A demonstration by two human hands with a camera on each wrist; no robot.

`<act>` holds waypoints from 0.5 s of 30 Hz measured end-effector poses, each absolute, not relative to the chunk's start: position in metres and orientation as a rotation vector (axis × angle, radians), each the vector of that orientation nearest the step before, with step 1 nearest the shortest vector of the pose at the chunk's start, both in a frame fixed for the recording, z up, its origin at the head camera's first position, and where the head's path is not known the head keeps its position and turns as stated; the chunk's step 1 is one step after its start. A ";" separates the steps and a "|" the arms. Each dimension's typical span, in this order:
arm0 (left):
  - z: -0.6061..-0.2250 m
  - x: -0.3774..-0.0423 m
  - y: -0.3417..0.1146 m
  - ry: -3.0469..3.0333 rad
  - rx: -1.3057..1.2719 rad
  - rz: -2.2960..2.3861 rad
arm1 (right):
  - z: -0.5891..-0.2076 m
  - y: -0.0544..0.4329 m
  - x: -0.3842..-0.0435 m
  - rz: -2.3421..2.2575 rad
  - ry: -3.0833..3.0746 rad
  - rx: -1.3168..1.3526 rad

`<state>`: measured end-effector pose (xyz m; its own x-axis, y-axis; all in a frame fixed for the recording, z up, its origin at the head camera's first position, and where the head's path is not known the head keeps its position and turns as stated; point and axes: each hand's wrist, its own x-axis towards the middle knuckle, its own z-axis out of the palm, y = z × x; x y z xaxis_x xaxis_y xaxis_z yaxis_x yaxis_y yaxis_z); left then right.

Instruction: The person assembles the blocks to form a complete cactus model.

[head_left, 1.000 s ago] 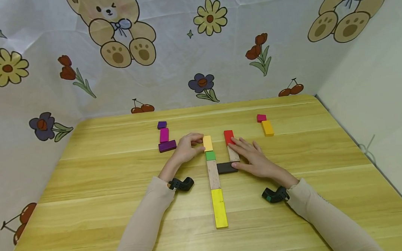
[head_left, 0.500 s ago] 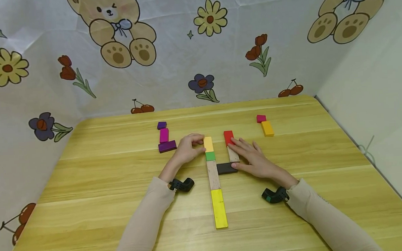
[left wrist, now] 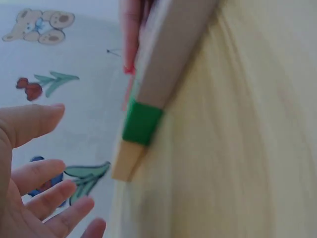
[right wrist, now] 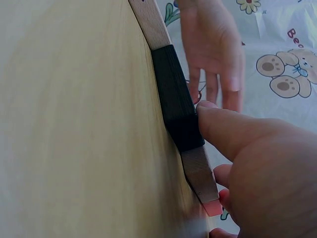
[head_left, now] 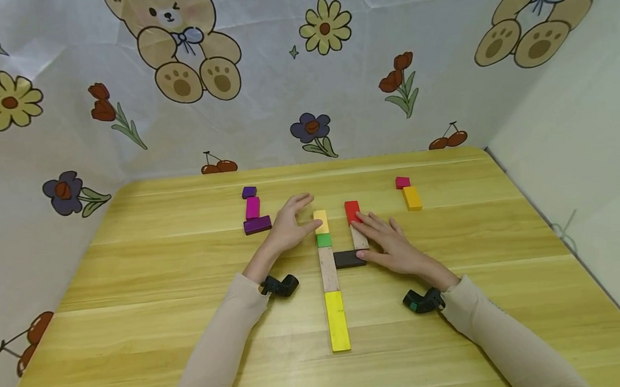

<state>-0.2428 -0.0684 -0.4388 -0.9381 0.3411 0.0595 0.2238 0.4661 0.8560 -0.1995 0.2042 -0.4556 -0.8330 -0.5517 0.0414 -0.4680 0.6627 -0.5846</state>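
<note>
In the head view, a light orange block (head_left: pixel 320 214), a green block (head_left: pixel 324 240), a bare wood block (head_left: pixel 329 269) and a yellow block (head_left: pixel 338 321) lie end to end in a column. My left hand (head_left: pixel 288 225) is at the column's far end, thumb and fingers spread; its palm is bare in the left wrist view. A black block (head_left: pixel 347 259) branches rightward, with a shorter wood block (head_left: pixel 360 239) and a red block (head_left: pixel 352 211) running away from its end. My right hand (head_left: pixel 398 248) rests along these, thumb at the black block (right wrist: pixel 176 94), fingertips by the red one.
To the left lie a small dark purple block (head_left: pixel 249 192), a magenta block (head_left: pixel 253 207) and a purple block (head_left: pixel 257 224). At the back right sit a small pink block (head_left: pixel 402 182) and an orange block (head_left: pixel 412 198). A patterned cloth (head_left: pixel 264 103) hangs behind the wooden table (head_left: pixel 139 316).
My left hand has let go of the light orange block; its fingers have opened and lifted away from the block's side. The right hand and the blocks stay where they were.
</note>
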 end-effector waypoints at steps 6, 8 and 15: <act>-0.428 -0.216 -0.066 2.605 0.623 1.371 | -0.456 0.201 -0.200 -0.904 2.731 -0.849; -0.426 -0.204 -0.066 2.593 0.637 1.305 | -0.456 0.201 -0.201 -0.906 2.732 -0.848; -0.431 -0.164 -0.069 2.600 0.701 1.074 | -0.455 0.204 -0.199 -0.907 2.739 -0.842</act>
<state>-0.1643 -0.0687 -0.4315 -0.8556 0.5161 -0.0389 0.3380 0.6142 0.7131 -0.1986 0.2038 -0.4553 -0.8346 -0.5490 0.0450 -0.4673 0.6625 -0.5854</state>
